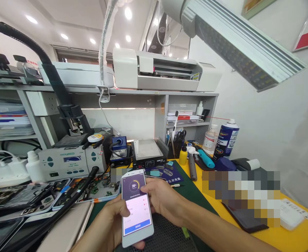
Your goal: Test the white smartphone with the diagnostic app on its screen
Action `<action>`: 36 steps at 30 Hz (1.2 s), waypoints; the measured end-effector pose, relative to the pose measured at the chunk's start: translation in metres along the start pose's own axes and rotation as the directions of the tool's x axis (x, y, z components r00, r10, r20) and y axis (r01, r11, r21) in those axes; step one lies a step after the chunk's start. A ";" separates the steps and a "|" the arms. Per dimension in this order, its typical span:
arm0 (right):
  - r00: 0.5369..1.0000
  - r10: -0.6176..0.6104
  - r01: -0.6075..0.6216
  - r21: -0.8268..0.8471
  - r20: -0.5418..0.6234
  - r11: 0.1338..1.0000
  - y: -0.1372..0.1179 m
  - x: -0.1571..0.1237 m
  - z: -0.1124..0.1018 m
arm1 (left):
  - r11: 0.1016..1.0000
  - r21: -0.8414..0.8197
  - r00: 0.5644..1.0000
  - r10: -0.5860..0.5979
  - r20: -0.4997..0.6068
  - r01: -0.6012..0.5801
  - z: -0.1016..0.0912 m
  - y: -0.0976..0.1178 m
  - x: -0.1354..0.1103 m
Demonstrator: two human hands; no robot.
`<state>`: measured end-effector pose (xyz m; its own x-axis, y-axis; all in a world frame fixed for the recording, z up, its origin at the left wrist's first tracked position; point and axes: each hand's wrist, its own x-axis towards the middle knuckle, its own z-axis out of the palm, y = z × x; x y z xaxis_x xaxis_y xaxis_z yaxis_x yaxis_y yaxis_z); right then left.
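A white smartphone (136,220) is held upright and slightly tilted over the workbench, its screen lit. The display shows a dark top area with a ring dial reading 35 and a blue button near the bottom. My left hand (114,213) grips the phone from its left side, thumb over the lower screen and fingers behind it. On the other side my right hand (164,196) holds the upper right edge, its thumb tip over the dark part of the screen. Beneath the phone lie a black perforated mat (166,234) and a dark green mat (195,199).
To the left stand a soldering station (72,162) and trays of phone parts (98,187). A hot plate (148,154) sits at the back. On the right are a spray can (226,140), a teal-handled tool (206,158) and a dark phone (244,217). A lamp (245,42) hangs overhead.
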<state>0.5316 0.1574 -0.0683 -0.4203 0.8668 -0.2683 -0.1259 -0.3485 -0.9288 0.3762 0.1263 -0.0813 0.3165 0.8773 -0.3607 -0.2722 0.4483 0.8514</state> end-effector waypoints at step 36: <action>0.999 -0.030 0.030 -0.018 0.027 0.999 0.000 -0.001 -0.002 | 1.000 0.002 1.000 -0.014 0.020 0.014 0.000 0.002 0.000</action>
<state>0.5338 0.1568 -0.0684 -0.4401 0.8670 -0.2335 -0.1222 -0.3154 -0.9410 0.3760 0.1265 -0.0795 0.3383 0.8676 -0.3645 -0.2661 0.4598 0.8472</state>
